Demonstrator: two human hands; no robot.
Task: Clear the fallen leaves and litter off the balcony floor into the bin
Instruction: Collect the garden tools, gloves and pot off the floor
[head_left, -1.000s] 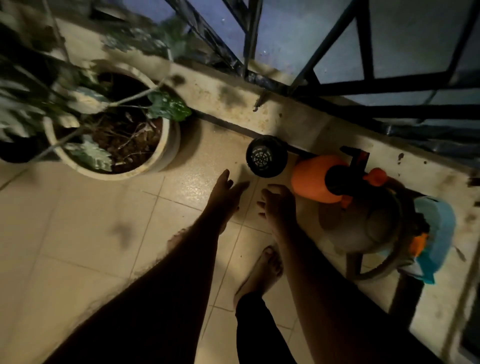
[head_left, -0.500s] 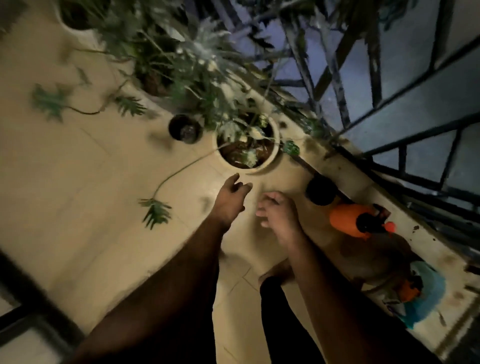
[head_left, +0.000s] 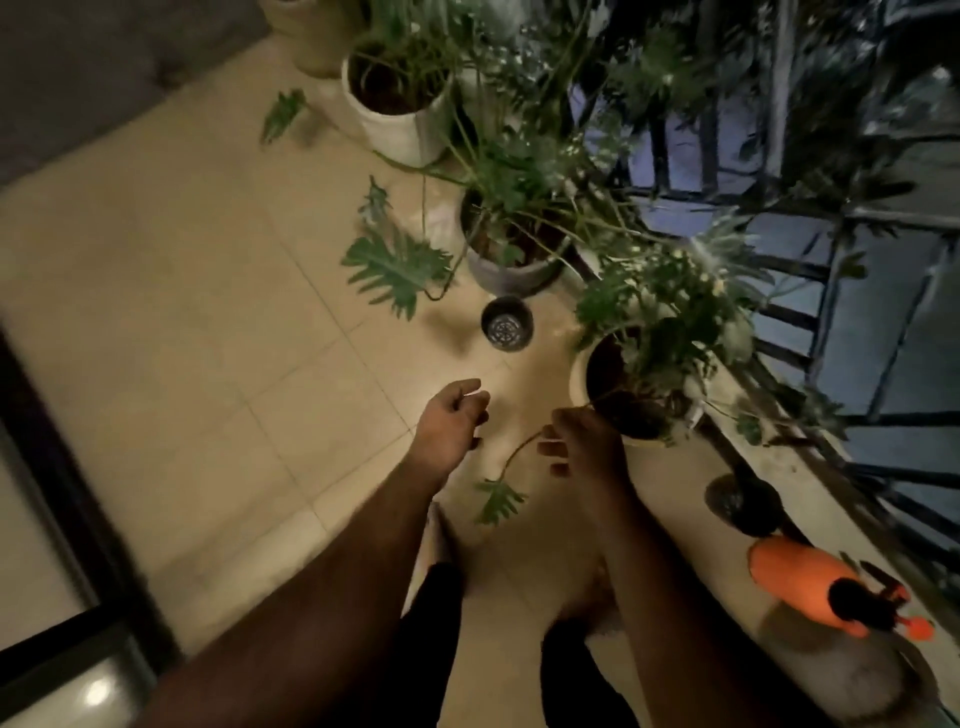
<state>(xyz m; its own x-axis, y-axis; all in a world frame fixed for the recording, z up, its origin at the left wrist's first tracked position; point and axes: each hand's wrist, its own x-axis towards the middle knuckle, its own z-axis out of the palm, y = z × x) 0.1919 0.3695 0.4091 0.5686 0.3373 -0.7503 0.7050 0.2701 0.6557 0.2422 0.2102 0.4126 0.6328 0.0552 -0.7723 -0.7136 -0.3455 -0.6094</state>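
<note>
My left hand (head_left: 451, 422) hovers over the tiled balcony floor (head_left: 218, 322) with its fingers loosely curled and holds nothing. My right hand (head_left: 582, 451) hovers beside it, also loosely curled. A thin stem runs from the white pot (head_left: 582, 382) under my right fingertips to a small green leaf (head_left: 497, 502) lying on the tiles between my forearms. I cannot see that the fingers grip the stem. A bigger lobed leaf (head_left: 396, 271) on a long stem droops onto the floor further ahead. No bin is in view.
Several potted plants (head_left: 519, 223) line the dark railing (head_left: 810, 322) on the right. A small black pot (head_left: 506, 328) stands on the tiles ahead, another (head_left: 748, 503) by the ledge. An orange sprayer (head_left: 802, 584) lies at lower right. A dark door frame (head_left: 78, 525) borders the left.
The view has swung left and up from the sprayer corner to the row of potted plants. Both hands keep the same loosely curled pose out in front.
</note>
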